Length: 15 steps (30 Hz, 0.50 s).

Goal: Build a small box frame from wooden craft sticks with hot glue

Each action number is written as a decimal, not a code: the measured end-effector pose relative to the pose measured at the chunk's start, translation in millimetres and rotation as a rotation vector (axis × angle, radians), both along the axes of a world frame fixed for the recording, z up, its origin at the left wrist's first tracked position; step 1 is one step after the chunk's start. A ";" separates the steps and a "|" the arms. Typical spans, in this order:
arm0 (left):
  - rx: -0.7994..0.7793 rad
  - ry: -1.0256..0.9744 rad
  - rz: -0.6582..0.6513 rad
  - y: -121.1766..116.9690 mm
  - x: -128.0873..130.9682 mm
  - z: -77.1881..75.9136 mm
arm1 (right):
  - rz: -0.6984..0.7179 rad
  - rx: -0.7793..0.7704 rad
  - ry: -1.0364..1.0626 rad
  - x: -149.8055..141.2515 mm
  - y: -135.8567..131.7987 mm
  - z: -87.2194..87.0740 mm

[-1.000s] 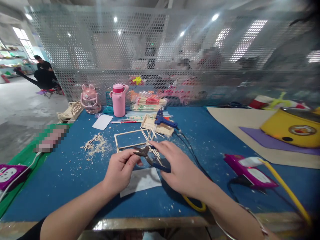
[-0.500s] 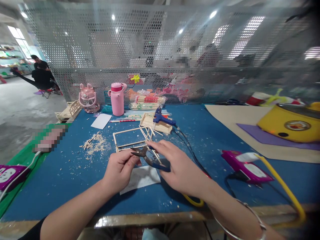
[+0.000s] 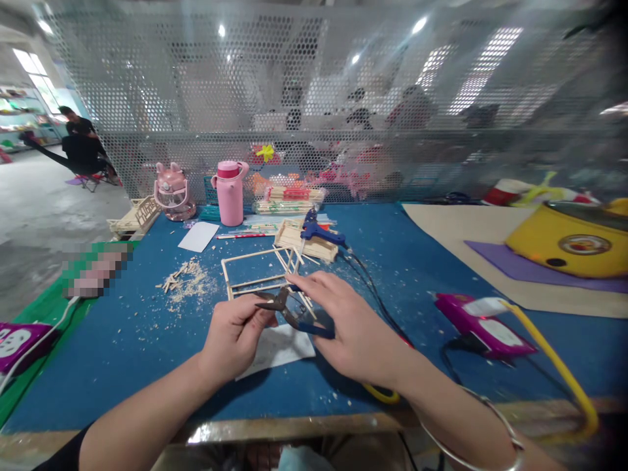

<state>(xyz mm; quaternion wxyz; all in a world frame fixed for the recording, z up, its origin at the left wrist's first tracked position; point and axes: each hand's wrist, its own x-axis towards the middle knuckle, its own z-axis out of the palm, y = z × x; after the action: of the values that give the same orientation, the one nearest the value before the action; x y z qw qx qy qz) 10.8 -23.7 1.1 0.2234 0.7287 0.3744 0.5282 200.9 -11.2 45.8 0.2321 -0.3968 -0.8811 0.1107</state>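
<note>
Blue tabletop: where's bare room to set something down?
Mostly bare: right side, between black cord, beige sheet and right purple power strip; front left, between green mat and left forearm, some crumbs there. Crowded: centre, with wood scraps, stick frame, glue gun, pliers; back edge, with bottles.

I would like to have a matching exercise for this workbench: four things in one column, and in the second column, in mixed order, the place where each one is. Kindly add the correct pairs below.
Things
1. pliers
2. glue gun
3. yellow pot
4. wood scraps

Places
A. on a purple sheet
B. scattered on the blue table, left of the stick frame
C. in the person's right hand
D. lying across a pale wooden tray

Pairs: 1-C, 2-D, 3-A, 4-B
</note>
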 end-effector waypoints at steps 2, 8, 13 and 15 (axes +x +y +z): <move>0.033 0.002 0.003 -0.2 -0.5 -0.3 | 0.009 0.007 0.003 -0.4 -0.6 0.8; 0.068 0.023 -0.004 -2.5 -1.2 2.0 | 0.041 0.080 -0.009 0.8 1.0 -1.3; 0.094 0.046 0.015 -5.9 -1.0 2.6 | 0.062 0.210 -0.034 3.1 6.2 -6.6; 0.097 0.058 0.024 -7.0 -0.7 2.3 | 0.079 0.258 -0.032 3.6 7.8 -7.8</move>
<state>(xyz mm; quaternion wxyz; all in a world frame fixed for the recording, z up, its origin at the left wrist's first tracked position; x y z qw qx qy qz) 10.1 -30.7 3.4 0.1706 0.7491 0.3633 0.5270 204.5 -3.4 38.0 0.2628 -0.3305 -0.9065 -0.0008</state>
